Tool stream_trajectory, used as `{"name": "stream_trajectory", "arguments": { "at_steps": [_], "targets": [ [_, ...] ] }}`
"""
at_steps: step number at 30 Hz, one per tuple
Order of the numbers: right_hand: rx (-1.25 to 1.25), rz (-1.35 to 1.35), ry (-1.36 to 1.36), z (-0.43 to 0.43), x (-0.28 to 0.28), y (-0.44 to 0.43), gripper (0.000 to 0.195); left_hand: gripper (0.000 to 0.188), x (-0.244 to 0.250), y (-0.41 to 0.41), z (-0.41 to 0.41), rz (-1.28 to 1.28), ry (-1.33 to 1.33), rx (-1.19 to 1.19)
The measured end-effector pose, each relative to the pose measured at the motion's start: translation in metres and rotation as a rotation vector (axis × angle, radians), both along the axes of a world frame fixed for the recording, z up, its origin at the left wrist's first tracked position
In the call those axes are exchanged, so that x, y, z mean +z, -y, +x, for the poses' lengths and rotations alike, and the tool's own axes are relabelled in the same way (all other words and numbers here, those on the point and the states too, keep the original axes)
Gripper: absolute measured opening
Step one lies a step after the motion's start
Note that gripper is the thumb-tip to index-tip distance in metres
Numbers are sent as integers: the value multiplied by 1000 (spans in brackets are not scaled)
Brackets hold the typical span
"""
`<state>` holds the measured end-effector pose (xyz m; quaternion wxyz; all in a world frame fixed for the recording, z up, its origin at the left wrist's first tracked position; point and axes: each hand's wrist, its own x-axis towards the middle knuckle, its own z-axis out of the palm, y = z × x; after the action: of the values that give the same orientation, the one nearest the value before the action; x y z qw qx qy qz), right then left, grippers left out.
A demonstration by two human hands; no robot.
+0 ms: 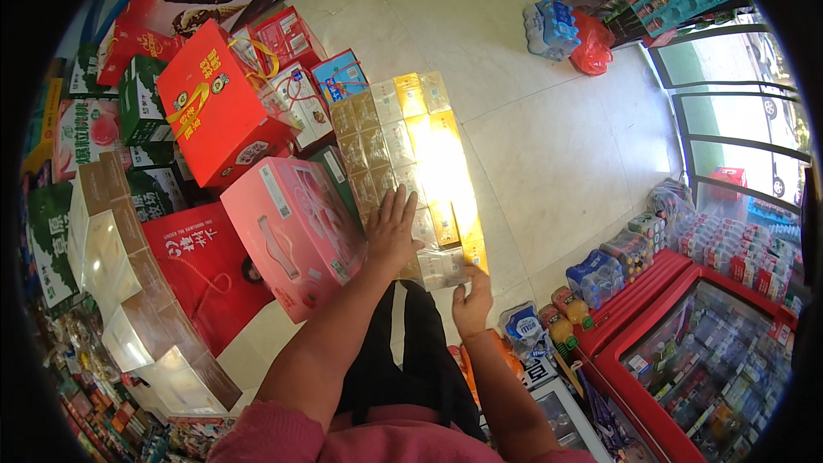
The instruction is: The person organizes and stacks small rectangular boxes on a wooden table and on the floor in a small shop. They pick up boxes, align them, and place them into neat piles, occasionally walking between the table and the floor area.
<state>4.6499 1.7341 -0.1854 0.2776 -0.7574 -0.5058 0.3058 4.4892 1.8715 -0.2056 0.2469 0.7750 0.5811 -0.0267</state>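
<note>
Before me is a block of small film-wrapped boxes point(360, 132), brown on the left and pale or gold towards the right. Bright glare washes out part of the gold row point(443, 154). My left hand point(391, 231) lies flat on the near part of the block, fingers spread slightly and nothing gripped. At the near right corner, my right hand point(474, 302) has its curled fingers against a gold box point(475, 256); whether it grips the box is hidden. A gap shows in the gold rows just beyond that corner. A pink carton with a handle point(292, 238) stands left of the block.
Red gift boxes point(218, 103), a red paper bag point(202, 263) and green cartons point(143, 99) crowd the left. Brown boxes point(161, 308) form another row there. A red chest freezer point(614, 347) stands at right, with bottle packs point(595, 276) along its edge. Pale floor tiles point(546, 141) lie beyond.
</note>
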Motion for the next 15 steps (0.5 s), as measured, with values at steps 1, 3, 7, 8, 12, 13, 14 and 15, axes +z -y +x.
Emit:
{"name": "stream_trajectory", "arguments": {
  "at_steps": [1, 3, 7, 8, 12, 13, 14, 15],
  "targets": [
    [50, 2, -3, -5, 1, 3, 39, 97, 0, 1, 0, -2, -4, -2],
    [12, -67, -18, -15, -4, 6, 35, 97, 0, 0, 0, -5, -15, -6],
    [29, -165, -153, -30, 11, 9, 33, 99, 1, -3, -3, -59, -32, -55],
    [104, -162, -147, -35, 9, 12, 33, 99, 1, -2, -3, -63, -38, -59],
    [157, -154, -52, -42, -1, 16, 31, 81, 0, -1, -1, -9, 14, -37],
    [153, -179, -42, -44, 2, 17, 31, 74, -8, 0, -6, 16, 13, -68],
    [157, -189, -43, -45, 3, 18, 31, 68, -19, -2, -13, 42, 13, -99],
    [152, -196, -44, -46, 3, 19, 31, 63, -20, -10, -18, 70, 14, -138]
  ]
}}
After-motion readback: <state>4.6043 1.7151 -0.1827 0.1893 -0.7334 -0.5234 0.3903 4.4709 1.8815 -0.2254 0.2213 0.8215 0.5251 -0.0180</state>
